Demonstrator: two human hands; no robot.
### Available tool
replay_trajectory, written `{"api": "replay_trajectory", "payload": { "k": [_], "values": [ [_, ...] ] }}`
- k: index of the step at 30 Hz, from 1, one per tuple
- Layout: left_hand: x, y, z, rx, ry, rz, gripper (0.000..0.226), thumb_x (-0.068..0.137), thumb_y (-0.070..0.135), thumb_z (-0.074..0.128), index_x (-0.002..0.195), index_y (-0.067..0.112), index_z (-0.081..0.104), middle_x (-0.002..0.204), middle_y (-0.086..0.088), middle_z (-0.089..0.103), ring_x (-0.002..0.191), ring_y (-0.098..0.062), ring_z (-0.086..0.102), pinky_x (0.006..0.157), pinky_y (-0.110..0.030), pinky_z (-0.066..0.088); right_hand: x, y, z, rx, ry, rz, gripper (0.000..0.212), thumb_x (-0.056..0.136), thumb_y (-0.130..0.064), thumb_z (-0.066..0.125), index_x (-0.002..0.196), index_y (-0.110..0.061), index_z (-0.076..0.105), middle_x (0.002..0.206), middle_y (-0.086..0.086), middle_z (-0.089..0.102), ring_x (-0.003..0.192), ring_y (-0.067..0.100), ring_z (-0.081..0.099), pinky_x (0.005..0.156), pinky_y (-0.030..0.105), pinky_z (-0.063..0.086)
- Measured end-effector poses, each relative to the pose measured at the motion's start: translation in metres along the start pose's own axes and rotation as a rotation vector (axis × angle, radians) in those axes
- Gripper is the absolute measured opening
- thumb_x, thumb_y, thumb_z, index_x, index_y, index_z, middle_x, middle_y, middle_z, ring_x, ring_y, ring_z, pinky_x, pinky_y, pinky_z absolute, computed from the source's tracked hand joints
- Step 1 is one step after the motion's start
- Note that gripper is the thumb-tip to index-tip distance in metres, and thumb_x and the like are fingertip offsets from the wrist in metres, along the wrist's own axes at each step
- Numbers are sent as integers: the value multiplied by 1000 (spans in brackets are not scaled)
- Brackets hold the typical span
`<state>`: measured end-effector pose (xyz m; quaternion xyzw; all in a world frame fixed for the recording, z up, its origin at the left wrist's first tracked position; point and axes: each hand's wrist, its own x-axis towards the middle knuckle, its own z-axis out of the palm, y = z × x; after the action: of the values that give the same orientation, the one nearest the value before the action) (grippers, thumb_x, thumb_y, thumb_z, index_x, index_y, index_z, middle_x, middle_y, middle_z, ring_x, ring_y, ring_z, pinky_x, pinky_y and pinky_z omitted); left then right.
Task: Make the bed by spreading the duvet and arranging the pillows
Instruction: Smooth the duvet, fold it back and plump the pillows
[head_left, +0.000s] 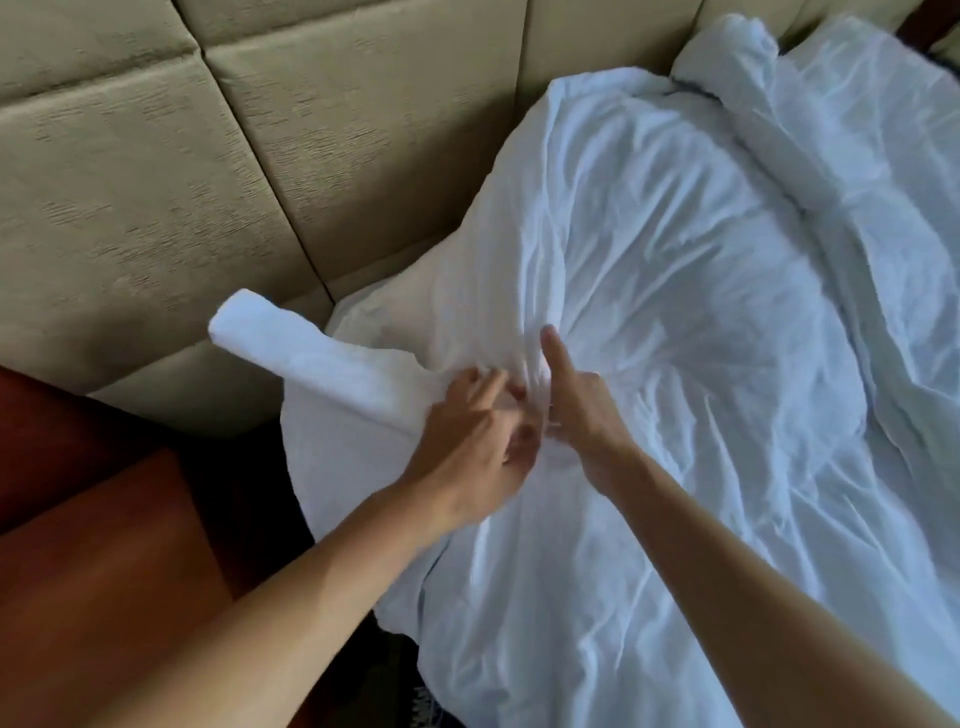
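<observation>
A crumpled white duvet covers the bed from the middle of the view to the right edge. Its near corner is bunched where my two hands meet. My left hand pinches the gathered fabric, and a rolled flap of white cloth sticks out to the left of it. Touching the same bunch, my right hand grips the duvet with its thumb raised. A second heap of white bedding lies at the far top against the headboard. No pillow can be told apart from the bedding.
A padded beige headboard fills the upper left. A reddish wooden bedside unit stands at the lower left, with a dark gap between it and the bed.
</observation>
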<state>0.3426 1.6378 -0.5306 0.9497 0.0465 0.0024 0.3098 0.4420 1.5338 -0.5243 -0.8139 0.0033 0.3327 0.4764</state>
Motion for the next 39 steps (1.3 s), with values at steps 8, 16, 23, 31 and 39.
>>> {"api": "replay_trajectory", "payload": {
  "k": [8,16,23,31,39],
  "values": [
    [-34,-5,-11,-200,-83,59,65,75,14,75,133,22,47,138,13,35,122,-11,46,98,-33,46,0,19,-5,45,50,-34,40,95,-41,59,76,-7,70,77,13,71,75,29,71,73,37,59],
    [-37,-56,-45,345,-505,-479,54,70,72,65,104,31,61,98,6,67,99,-19,63,79,-33,41,-44,18,-21,38,62,-20,28,97,-32,59,85,-10,72,84,14,74,81,28,73,76,41,61],
    [-54,64,-89,-618,-175,-769,36,75,37,81,85,14,55,75,1,58,72,-16,59,56,-24,46,-153,-7,-32,-325,-570,4,111,64,-46,89,152,-37,21,139,-10,46,123,13,53,103,35,48],
    [-22,167,-146,-1006,-165,-637,43,85,31,77,103,-5,64,106,-24,71,93,-32,72,84,-42,60,-214,-37,-77,-199,23,-56,33,87,-42,68,93,-10,71,85,6,72,78,23,70,72,42,59],
    [-53,219,-169,-602,-719,-555,77,73,78,61,122,19,66,116,8,71,109,-11,66,102,-33,49,-267,-65,-148,-388,69,-86,40,90,-44,64,65,-15,53,65,-1,56,57,15,53,47,24,37]
  ]
}}
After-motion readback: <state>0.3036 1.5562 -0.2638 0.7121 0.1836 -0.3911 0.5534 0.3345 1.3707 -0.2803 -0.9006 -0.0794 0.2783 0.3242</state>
